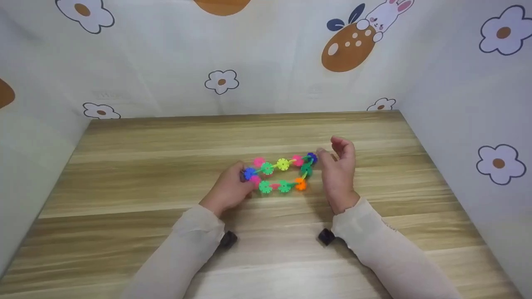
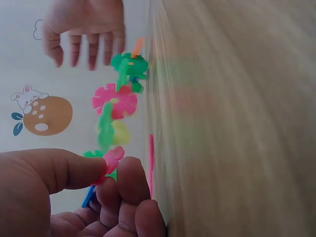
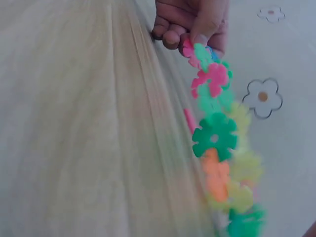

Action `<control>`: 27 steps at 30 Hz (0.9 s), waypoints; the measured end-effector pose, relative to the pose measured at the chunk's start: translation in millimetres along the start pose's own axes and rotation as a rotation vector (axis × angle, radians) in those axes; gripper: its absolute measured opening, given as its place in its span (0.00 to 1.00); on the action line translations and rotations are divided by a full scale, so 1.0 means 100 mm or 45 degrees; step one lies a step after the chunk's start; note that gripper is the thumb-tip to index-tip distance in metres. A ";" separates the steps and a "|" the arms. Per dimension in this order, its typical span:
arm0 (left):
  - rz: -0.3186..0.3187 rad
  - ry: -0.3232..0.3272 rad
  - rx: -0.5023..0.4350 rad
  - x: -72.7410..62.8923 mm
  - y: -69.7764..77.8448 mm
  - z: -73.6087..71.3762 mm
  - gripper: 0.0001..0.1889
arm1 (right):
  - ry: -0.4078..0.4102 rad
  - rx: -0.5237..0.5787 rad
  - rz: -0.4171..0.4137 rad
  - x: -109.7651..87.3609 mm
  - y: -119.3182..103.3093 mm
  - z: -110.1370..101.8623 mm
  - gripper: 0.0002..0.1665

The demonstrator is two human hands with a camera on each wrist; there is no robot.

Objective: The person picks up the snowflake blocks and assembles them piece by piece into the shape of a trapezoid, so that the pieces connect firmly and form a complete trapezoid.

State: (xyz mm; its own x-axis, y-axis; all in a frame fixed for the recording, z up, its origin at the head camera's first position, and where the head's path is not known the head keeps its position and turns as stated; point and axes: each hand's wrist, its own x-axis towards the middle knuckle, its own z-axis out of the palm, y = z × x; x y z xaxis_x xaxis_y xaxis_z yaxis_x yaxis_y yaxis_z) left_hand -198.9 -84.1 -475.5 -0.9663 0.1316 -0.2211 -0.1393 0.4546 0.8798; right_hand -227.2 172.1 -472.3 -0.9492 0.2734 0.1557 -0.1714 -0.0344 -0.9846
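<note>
A ring of linked plastic snowflake discs, in green, pink, yellow, orange and blue, is held just above the table. My left hand pinches its left end between thumb and fingers, at a pink disc beside a blue one. The right hand stands near the ring's right end by a dark blue disc, its fingers loosely bent around nothing. In the left wrist view that right hand hangs with fingers extended. A loose pink disc lies flat on the table behind the ring.
The wood-grain table meets a pale printed cloth along its back and sides. Small black devices sit beneath both wrists, by the beige sleeves.
</note>
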 end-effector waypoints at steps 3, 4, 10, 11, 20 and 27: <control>-0.015 -0.011 -0.031 -0.01 0.02 0.01 0.10 | -0.156 -0.101 -0.138 -0.12 -0.06 0.06 0.16; -0.024 -0.016 -0.044 -0.02 0.02 0.02 0.12 | -0.251 -0.150 -0.159 -0.17 -0.07 0.08 0.14; 0.023 -0.108 -0.106 -0.07 0.06 0.09 0.20 | -0.834 -0.611 -0.267 -0.41 -0.14 0.16 0.14; 0.042 -0.130 -0.110 -0.08 0.07 0.11 0.20 | -0.880 -0.674 -0.295 -0.43 -0.15 0.17 0.15; 0.175 -0.265 -0.168 -0.18 0.14 0.24 0.05 | -1.004 -0.860 -0.233 -0.44 -0.15 0.21 0.12; 0.111 -0.238 -0.244 -0.15 0.11 0.24 0.09 | -1.057 -0.760 -0.171 -0.39 -0.11 0.18 0.06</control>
State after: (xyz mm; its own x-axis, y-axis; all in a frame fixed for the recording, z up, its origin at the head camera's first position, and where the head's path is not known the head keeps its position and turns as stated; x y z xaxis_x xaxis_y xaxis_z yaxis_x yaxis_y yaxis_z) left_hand -180.7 -59.7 -473.0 -0.9223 0.3309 -0.1995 -0.1132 0.2622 0.9583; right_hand -193.5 144.3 -465.9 -0.8538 -0.5182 0.0502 -0.3459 0.4924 -0.7987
